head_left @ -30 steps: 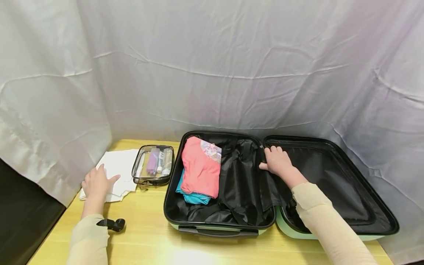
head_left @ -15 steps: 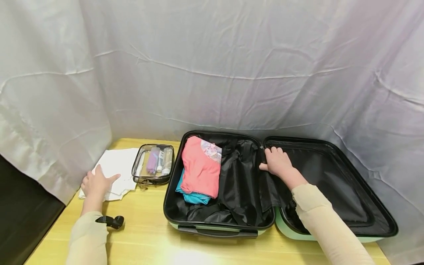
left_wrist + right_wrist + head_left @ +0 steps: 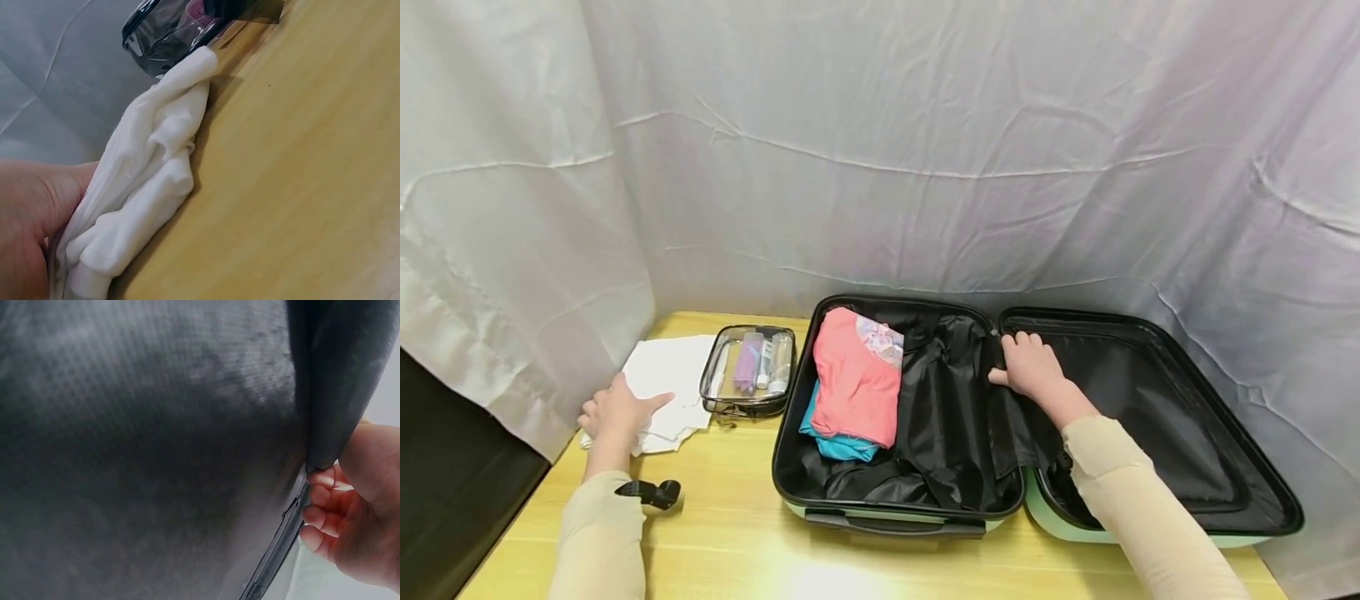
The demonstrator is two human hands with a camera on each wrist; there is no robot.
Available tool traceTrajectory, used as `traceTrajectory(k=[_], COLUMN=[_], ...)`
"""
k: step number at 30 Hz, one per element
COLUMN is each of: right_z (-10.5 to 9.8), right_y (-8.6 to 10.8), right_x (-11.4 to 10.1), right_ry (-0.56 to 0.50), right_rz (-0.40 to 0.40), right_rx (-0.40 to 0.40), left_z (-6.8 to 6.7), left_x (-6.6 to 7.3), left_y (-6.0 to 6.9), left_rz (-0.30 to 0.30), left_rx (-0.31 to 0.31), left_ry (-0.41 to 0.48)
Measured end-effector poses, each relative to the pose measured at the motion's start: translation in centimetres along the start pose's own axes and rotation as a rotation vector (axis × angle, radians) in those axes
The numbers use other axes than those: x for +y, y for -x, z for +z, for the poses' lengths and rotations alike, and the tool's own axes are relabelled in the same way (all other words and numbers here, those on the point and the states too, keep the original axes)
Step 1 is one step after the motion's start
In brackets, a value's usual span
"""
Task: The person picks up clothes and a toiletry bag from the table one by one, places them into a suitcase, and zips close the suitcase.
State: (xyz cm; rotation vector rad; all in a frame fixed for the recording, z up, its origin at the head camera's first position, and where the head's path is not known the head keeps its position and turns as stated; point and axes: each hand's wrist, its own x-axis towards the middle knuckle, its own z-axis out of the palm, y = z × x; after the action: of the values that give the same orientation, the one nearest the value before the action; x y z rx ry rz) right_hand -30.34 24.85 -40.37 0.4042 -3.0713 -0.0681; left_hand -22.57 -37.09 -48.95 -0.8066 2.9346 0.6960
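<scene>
My left hand [image 3: 613,415] rests on the stack of folded white cloths [image 3: 679,375] at the table's left, thumb stretched across the top and fingers spread toward the left edge. In the left wrist view the white cloth [image 3: 147,165] hides the fingertips. Over the hinge side of the open suitcase [image 3: 951,408], my right hand [image 3: 1033,367] grips the edge of its black fabric divider [image 3: 1013,425]. Seen from the right wrist, curled fingers [image 3: 319,519] hold that zippered edge beside the dark fabric [image 3: 162,437]. A folded pink garment [image 3: 857,387] lies on a blue one [image 3: 846,448] inside.
A clear toiletry pouch [image 3: 726,404] with black trim, holding several small items, stands between the cloths and the suitcase. The suitcase lid [image 3: 1150,417] lies opened out to the right. A pale curtain [image 3: 880,167] hangs behind the wooden table [image 3: 722,508].
My left hand has shifted slightly left, its fingers now nearer the left edge of the white cloths. My right hand keeps its hold on the divider.
</scene>
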Motion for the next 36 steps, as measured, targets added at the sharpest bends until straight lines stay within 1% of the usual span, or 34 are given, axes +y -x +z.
traceTrajectory(k=[2,5,8,14,19,22,31,36], right_z=[0.0,-0.1,-0.1,-0.1,-0.1,-0.1,0.2,0.1], right_y=[0.0,0.1,0.1,-0.1,0.0,0.1,0.1,-0.1], right_x=[-0.1,-0.1,-0.2,-0.3,-0.2,0.0,0.0,0.0], right_ry=[0.000,-0.004,-0.010,-0.019,-0.016,-0.012,-0.009,-0.011], right_rz=[0.000,0.004,0.008,-0.002,0.000,-0.001,0.006,0.005], right_rx=[-0.003,-0.001,0.003,0.003,0.005,0.008,-0.010,-0.003], left_z=[0.0,0.0,-0.1,-0.5,-0.6,-0.5,0.5,0.7], left_x=[-0.1,-0.3,-0.4,-0.8,-1.0,-1.0,-1.1,-1.1], left_y=[0.0,0.0,-0.1,-0.2,-0.6,-0.7,-0.4,-0.1], left_rz=[0.000,0.015,0.049,0.118,0.163,0.178,0.179,0.202], left_rx=[-0.002,-0.007,-0.009,-0.007,-0.056,-0.069,0.003,0.051], left_ry=[0.009,0.034,0.062,0.089,0.106,0.114,0.126,0.137])
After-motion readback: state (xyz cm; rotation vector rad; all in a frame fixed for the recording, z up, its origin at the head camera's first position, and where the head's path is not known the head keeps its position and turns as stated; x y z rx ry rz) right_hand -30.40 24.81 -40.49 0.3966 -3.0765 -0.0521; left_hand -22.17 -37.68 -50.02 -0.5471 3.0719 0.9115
